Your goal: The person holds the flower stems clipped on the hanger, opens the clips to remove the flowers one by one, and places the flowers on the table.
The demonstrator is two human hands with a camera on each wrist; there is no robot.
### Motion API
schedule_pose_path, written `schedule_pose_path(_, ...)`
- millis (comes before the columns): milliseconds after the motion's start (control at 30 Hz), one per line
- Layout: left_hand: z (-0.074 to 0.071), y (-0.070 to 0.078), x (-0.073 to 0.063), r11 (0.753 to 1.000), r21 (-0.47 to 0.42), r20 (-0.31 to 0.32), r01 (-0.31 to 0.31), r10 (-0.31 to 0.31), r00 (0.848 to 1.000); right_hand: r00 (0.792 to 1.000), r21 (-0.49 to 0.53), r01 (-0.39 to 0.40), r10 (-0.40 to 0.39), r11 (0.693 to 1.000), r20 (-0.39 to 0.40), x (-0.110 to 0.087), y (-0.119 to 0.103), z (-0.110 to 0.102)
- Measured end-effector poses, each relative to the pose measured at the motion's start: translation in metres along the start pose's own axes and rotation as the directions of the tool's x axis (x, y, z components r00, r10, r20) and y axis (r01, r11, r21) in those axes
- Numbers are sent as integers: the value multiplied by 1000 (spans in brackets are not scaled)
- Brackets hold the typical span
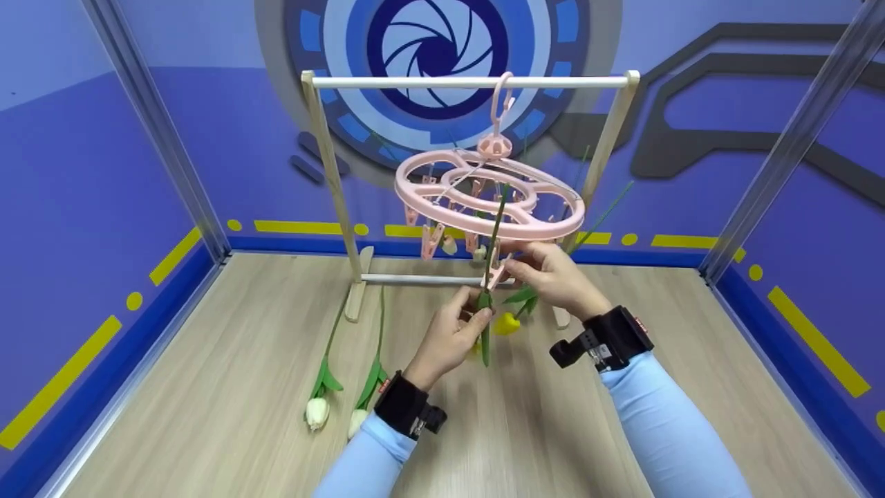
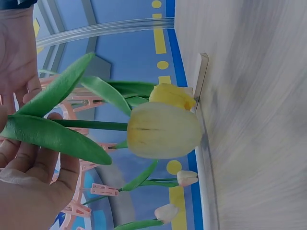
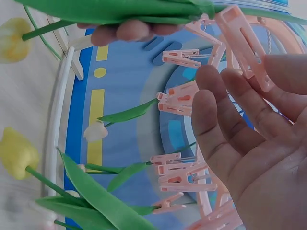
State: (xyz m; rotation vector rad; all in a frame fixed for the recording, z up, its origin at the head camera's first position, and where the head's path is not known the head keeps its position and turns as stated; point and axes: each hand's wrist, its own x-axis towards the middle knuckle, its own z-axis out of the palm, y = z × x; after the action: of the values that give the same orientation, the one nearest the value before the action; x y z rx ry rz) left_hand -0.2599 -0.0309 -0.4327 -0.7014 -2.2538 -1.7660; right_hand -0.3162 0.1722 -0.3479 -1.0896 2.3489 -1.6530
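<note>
My left hand [image 1: 449, 339] grips an artificial tulip [image 2: 165, 130] by its leafy stem, its pale yellow bloom hanging downward. The stem rises in front of a pink round clip hanger [image 1: 408, 197]. With thumb and fingers, my right hand [image 1: 556, 280] pinches a pink clothespin [image 3: 242, 43] on the hanger, and the clothespin's tip is against the stem. Whether its jaws have closed on the stem, I cannot tell. Just below the right hand hangs another yellow tulip [image 1: 508, 323], bloom down. Several whitish tulips [image 3: 96, 131] hang from other clothespins behind.
A wooden rack [image 1: 332, 166] with a white top bar [image 1: 401, 82] carries the hanger by its hook. Two white tulips [image 1: 317, 413] lie on the tabletop [image 1: 242, 360] at left. Blue printed panels [image 1: 228, 152] enclose the back and sides.
</note>
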Motion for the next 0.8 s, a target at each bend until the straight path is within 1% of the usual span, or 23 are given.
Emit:
schedule_pose_path(167,-1,0,0,1000,5,-13,-5,5,1000,1000,25,27,-27,999,1,-1,1,1)
schedule_pose_path(333,-3,1,-1,1000,27,-18,-11,11,1000,999,23,51,-51,998,-13,-2,3,3)
schedule_pose_path(500,-4,0,-1,999,30,-30,-20,21,999,997,28,82,-82,996,-18,-3,3,4)
schedule_pose_path(600,-4,-1,-1,999,32,-46,-24,25,999,996,24,87,-86,996,-16,-5,4,4)
schedule_pose_path(800,-4,-3,-1,1000,25,-68,-10,12,998,997,7,73,-73,997,-26,-6,5,4)
